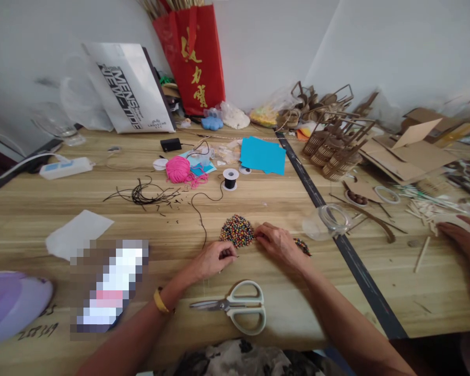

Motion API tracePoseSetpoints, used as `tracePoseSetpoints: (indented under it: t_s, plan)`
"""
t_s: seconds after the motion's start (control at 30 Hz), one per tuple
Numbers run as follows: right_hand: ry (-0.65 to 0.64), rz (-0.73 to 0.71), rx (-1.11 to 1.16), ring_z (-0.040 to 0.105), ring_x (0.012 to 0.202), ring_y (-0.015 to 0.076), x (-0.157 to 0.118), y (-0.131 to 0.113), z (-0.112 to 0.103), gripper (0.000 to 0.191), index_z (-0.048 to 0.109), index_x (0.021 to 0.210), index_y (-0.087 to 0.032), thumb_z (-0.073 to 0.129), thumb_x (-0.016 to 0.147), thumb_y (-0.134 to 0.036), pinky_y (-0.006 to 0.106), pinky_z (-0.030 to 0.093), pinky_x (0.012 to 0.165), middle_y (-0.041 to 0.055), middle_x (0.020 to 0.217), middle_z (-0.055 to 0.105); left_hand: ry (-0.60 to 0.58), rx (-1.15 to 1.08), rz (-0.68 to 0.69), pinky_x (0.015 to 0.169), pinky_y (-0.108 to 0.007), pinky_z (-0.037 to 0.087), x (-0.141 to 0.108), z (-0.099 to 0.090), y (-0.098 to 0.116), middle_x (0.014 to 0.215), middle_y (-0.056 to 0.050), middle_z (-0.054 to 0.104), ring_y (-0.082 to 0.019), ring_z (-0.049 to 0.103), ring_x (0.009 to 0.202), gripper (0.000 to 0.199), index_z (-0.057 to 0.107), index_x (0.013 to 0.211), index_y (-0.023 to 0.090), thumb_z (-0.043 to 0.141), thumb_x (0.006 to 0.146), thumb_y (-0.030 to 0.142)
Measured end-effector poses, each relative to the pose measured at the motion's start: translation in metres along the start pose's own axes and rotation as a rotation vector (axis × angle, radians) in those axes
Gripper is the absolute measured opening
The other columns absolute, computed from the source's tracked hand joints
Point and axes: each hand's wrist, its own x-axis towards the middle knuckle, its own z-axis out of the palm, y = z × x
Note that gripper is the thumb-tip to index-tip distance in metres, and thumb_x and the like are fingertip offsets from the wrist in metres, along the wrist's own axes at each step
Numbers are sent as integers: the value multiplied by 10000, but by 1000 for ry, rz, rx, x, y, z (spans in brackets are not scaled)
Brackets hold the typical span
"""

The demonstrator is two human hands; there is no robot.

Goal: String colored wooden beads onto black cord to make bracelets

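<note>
A pile of small multicoloured beads (pixel 237 231) lies on the wooden table in front of me. My left hand (pixel 216 258) is at the pile's near left edge, its fingers pinched on a dark cord whose tip shows at the fingertips. At the pile's right edge rests my right hand (pixel 276 241), fingers together and pointing down; whatever they hold is hidden. A short beaded strand (pixel 302 247) lies just beyond my right wrist. Black cord runs from a white spool (pixel 231 179) toward my left hand. Scissors (pixel 235 306) lie between my forearms.
Pink yarn (pixel 178 169), cut black cords (pixel 144 194) and blue sheets (pixel 262 155) are farther back. A blurred phone (pixel 113 284) lies left. Rolls of clear line (pixel 334 218) sit right, near a dark strip. Another person's hand (pixel 464 237) is at the far right.
</note>
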Motion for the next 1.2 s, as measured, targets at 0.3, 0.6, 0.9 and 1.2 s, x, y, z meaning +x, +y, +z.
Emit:
tracePoseSetpoints:
  t_s: [0.3,0.6,0.9,1.2]
  plan:
    - [-1,-25,-25,586,771,147,0,0,4,138,626,923,-198,507,867,-159,228,363,647,34,874,633,29,-113,-58,504,-179,343,1,0,0,590,26,515,-73,444,527,67,590,730,126,553,755,177]
    - [184,-161,399,581,677,135,-5,-18,7,109,609,845,-177,517,871,-230,226,433,605,36,772,634,41,-462,-160,547,-199,417,5,-1,-3,600,16,575,-82,526,550,220,570,707,122,679,696,313]
    - [97,-29,950,571,638,127,-10,-36,47,184,623,829,-157,610,813,-340,222,453,568,34,727,634,13,-524,-166,531,-201,405,6,-7,-6,576,19,561,-76,507,522,320,586,717,108,709,661,397]
    - [3,1,1111,551,643,111,-6,-37,46,218,614,813,-151,651,780,-362,219,432,588,21,725,616,0,-497,-163,533,-201,394,4,-7,-4,597,11,556,-78,499,536,315,598,717,104,704,659,394]
